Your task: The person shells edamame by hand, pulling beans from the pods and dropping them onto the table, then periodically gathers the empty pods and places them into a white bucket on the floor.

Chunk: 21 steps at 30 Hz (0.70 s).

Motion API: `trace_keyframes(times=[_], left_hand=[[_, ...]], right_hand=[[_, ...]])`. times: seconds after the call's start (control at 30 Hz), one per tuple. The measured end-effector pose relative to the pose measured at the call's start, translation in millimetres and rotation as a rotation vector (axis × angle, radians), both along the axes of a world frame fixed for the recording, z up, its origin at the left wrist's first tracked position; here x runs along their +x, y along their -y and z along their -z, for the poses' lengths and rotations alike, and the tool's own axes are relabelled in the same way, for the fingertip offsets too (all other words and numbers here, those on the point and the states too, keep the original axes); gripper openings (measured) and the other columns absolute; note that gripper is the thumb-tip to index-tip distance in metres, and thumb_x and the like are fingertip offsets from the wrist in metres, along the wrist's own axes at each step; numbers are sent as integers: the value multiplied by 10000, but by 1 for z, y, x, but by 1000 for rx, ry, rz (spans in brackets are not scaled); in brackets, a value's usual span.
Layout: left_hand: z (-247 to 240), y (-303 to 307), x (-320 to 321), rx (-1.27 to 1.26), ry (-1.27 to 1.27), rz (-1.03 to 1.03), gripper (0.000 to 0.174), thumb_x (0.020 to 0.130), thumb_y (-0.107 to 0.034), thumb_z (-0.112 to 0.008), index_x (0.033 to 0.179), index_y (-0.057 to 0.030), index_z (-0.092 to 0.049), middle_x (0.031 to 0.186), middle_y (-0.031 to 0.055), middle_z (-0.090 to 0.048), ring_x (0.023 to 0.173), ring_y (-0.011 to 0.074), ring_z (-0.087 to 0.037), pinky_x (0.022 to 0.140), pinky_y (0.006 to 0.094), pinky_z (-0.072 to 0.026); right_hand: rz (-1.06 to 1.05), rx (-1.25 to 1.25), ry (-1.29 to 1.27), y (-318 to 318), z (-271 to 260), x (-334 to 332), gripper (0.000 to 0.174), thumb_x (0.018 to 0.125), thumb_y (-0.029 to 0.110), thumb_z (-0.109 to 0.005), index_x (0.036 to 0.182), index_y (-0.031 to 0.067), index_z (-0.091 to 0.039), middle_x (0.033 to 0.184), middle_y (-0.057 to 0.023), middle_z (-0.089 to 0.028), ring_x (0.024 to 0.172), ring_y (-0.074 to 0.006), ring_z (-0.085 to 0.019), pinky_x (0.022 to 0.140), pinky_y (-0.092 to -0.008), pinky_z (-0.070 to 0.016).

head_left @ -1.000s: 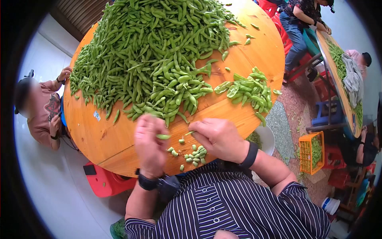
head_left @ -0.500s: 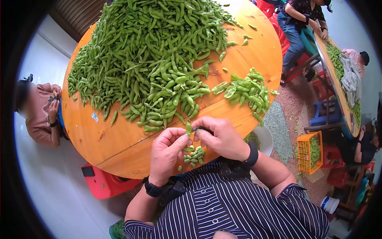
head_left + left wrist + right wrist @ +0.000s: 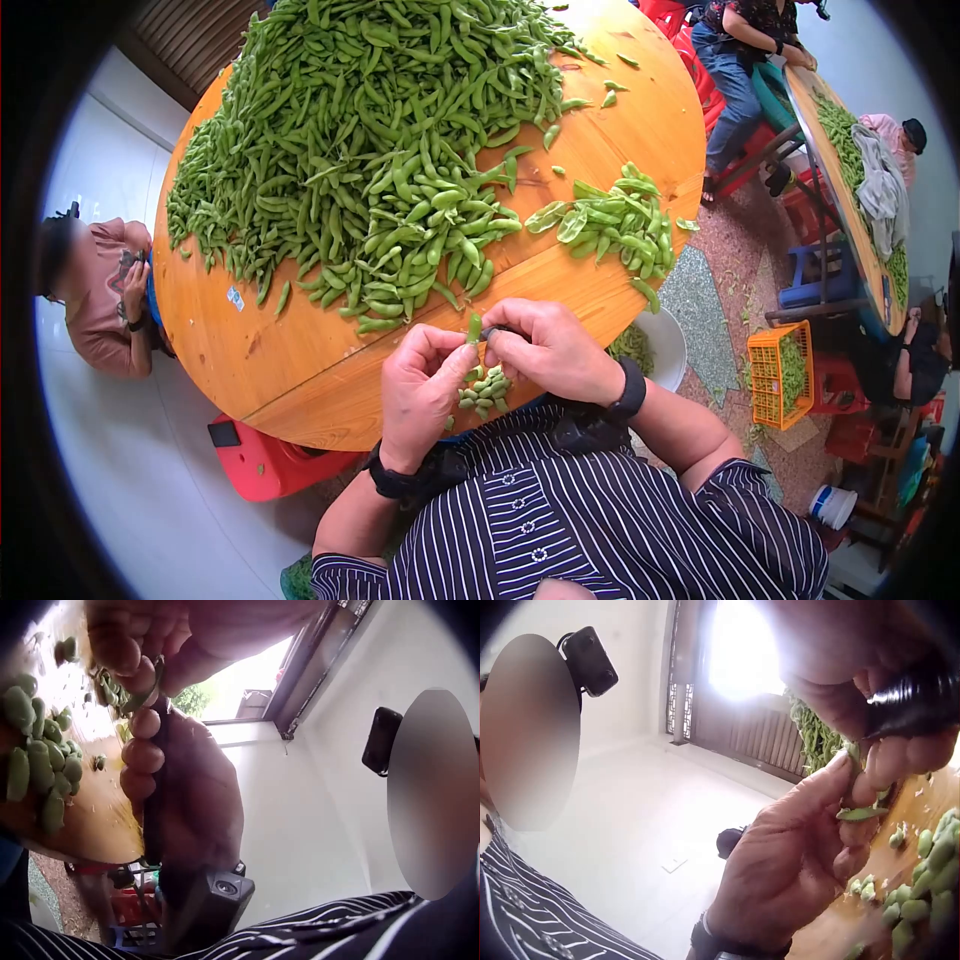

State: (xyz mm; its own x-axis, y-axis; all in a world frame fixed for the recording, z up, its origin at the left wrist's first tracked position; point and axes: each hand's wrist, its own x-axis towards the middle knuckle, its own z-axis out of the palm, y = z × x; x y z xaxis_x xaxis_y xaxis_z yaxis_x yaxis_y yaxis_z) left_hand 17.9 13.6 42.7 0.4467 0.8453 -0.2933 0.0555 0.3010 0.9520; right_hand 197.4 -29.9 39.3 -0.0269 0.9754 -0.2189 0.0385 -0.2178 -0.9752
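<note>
Both hands meet over the near edge of the tabletop (image 3: pixel 280 360). The left hand (image 3: pixel 422 385) pinches a green pod (image 3: pixel 474 327) between thumb and fingertips. The right hand (image 3: pixel 552 350) is curled round a dark tool (image 3: pixel 913 701), its fingertips on the same pod. The pod stands upright between them, at 12 o'clock from the shelled beans (image 3: pixel 485 390). The big heap of pods (image 3: pixel 370 130) lies at 11 o'clock and a smaller pile (image 3: pixel 612 225) at 2 o'clock.
</note>
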Motion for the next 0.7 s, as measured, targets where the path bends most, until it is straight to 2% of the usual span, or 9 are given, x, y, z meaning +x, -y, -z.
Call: trace_keyframes(times=[0.07,0.17,0.23,0.3,0.33,0.43,0.53,0.63,0.7], left_hand=[[0,2,1,18,-8,-4,78,922,-42,-656,952,-1,-597,848,6,-657,730,35,-603,621,180,-483],[7,7,4,107,-20,-18,80,909,-28,-665,939,-1,-596,836,14,-656,713,45,-604,609,195,-484],[11,10,4,176,-24,-29,86,900,-20,-671,932,0,-594,824,28,-659,697,59,-610,602,209,-487],[12,12,3,506,-233,45,99,883,-8,-677,924,8,-588,786,73,-655,677,100,-629,594,245,-493],[12,12,3,505,-233,44,99,883,-8,-677,924,8,-588,786,73,-655,677,100,-629,594,245,-493],[12,10,2,769,-308,92,120,871,-8,-682,930,18,-580,758,112,-641,665,134,-637,594,274,-498],[18,7,-4,663,-231,115,104,888,-17,-671,926,17,-579,772,85,-658,668,126,-635,583,271,-499],[15,1,-12,-64,19,141,80,923,-18,-619,995,-7,-586,847,54,-670,706,69,-620,581,190,-477],[9,-3,-14,-185,78,143,72,931,-38,-624,989,-12,-591,833,37,-666,666,51,-586,554,181,-453]], right_hand=[[13,30,45,1,3,0,158,907,69,-555,1011,-32,-618,766,-33,-667,635,-55,-594,569,-244,-490],[44,217,217,0,9,-3,158,876,58,-561,990,-34,-620,745,-106,-670,622,-146,-635,577,-295,-500],[71,346,387,0,11,-5,162,855,49,-559,980,-33,-620,757,-189,-651,647,-288,-660,591,-355,-506],[83,339,410,1,12,-9,160,854,43,-554,982,-29,-616,764,-206,-643,673,-330,-656,599,-373,-506],[94,333,432,1,13,-10,159,852,38,-549,984,-24,-613,771,-223,-634,699,-372,-653,606,-391,-506],[71,355,392,0,11,-11,153,854,32,-546,988,-17,-601,760,-214,-632,718,-372,-658,615,-406,-509],[-11,362,400,-1,17,-6,148,855,30,-538,988,-13,-587,755,-211,-627,721,-366,-659,621,-406,-510],[-64,330,384,0,19,-3,138,858,32,-532,978,-10,-588,747,-205,-621,700,-355,-654,616,-396,-507],[-73,316,356,0,16,-2,131,859,37,-531,967,-8,-590,744,-202,-618,687,-346,-650,615,-388,-506]])
